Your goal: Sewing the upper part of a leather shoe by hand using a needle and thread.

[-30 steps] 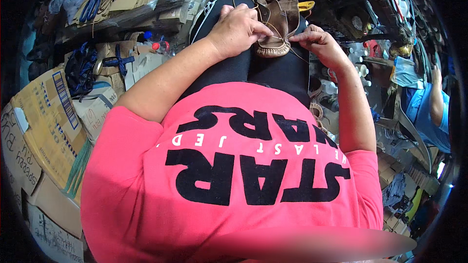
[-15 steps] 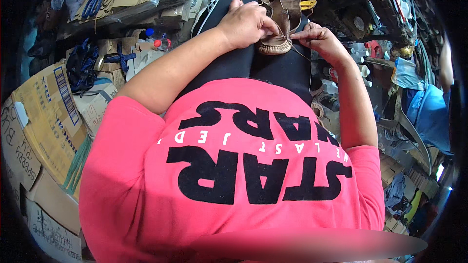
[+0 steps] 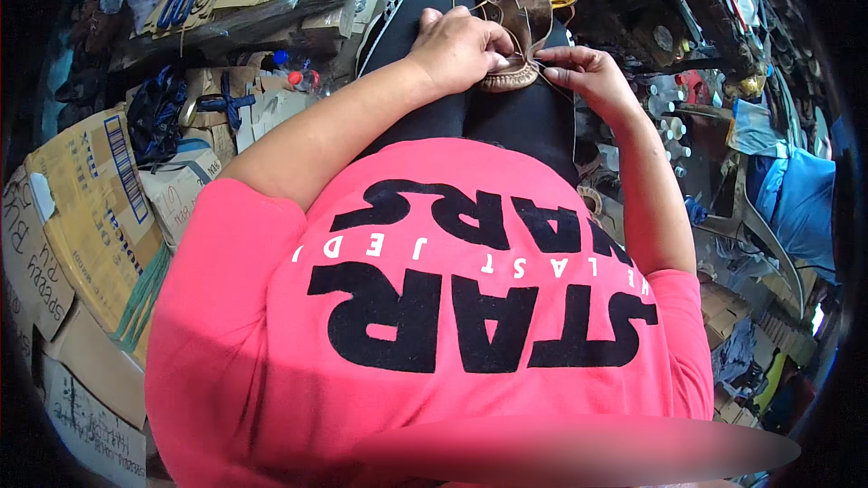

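A brown leather moccasin-style shoe (image 3: 514, 81) lies across my dark-trousered thighs, its gathered, stitched toe toward me and its opening away. My left hand (image 3: 458, 48) is closed over the shoe's left side, thumb and index finger at the seam. On the right side, my right hand (image 3: 583, 70) pinches close to the same seam, where a thin thread (image 3: 546, 79) shows at the fingertips. Another length of thread (image 3: 453, 2) rises beyond my left hand. What lies under my left fingers is partly hidden.
Cardboard boxes (image 3: 86, 190) are stacked at my left. Blue-handled scissors (image 3: 179, 2) lie on cardboard sheets at the far left. Several small bottles (image 3: 671, 126) stand at right, near a blue cloth (image 3: 796, 208). A yellow-handled tool (image 3: 565, 1) sits just beyond the shoe.
My right fingers have drawn together and moved slightly left, to the seam. My left fingers have shifted along the shoe's edge. The shoe sits slightly higher in the picture.
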Action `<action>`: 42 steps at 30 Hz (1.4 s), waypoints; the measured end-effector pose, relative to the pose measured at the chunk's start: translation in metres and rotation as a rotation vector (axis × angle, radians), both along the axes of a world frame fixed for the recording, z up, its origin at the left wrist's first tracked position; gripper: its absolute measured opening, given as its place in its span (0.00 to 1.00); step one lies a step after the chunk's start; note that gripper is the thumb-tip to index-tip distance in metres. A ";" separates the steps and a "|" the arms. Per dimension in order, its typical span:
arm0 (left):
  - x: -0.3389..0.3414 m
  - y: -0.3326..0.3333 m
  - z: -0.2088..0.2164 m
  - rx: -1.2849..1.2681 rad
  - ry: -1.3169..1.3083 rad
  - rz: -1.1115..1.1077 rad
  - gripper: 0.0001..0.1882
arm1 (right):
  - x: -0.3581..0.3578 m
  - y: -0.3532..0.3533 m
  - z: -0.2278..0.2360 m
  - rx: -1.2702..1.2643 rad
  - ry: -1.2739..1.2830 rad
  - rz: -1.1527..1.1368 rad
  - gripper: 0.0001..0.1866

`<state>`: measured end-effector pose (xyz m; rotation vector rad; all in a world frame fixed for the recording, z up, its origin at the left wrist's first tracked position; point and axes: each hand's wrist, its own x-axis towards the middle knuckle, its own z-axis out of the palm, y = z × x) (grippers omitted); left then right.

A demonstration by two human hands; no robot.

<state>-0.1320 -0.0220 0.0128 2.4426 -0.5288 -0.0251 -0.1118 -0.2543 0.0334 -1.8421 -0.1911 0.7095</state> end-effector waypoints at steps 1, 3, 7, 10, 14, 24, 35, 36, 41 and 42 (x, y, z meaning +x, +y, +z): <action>0.001 -0.003 0.005 -0.003 0.079 0.034 0.09 | 0.002 0.001 -0.001 0.031 0.032 -0.001 0.13; 0.002 -0.008 0.007 -0.003 0.154 0.075 0.09 | 0.006 0.002 -0.002 0.028 0.029 0.014 0.12; 0.011 -0.013 0.009 0.018 0.223 0.059 0.10 | 0.015 0.007 -0.005 -0.097 -0.045 0.055 0.07; 0.016 -0.012 0.012 -0.003 0.290 -0.027 0.09 | 0.022 0.016 0.002 -0.184 -0.042 0.119 0.07; 0.015 -0.008 0.018 0.107 0.120 -0.154 0.07 | 0.019 0.013 0.000 -0.097 -0.024 0.145 0.06; 0.006 0.001 0.011 0.006 0.207 -0.111 0.06 | -0.008 -0.017 0.007 -0.101 -0.226 -0.024 0.07; 0.012 -0.010 0.015 0.163 0.007 -0.256 0.07 | 0.042 -0.040 -0.002 -0.713 -0.992 0.050 0.06; 0.012 -0.007 0.013 0.196 0.027 -0.249 0.07 | 0.040 -0.031 0.009 -0.702 -0.997 0.066 0.06; 0.009 -0.006 0.016 0.220 0.013 -0.243 0.06 | 0.008 0.018 0.040 -0.838 -1.005 0.620 0.07; 0.009 -0.004 0.016 0.219 0.011 -0.243 0.06 | 0.007 0.024 0.035 -0.892 -0.963 0.690 0.08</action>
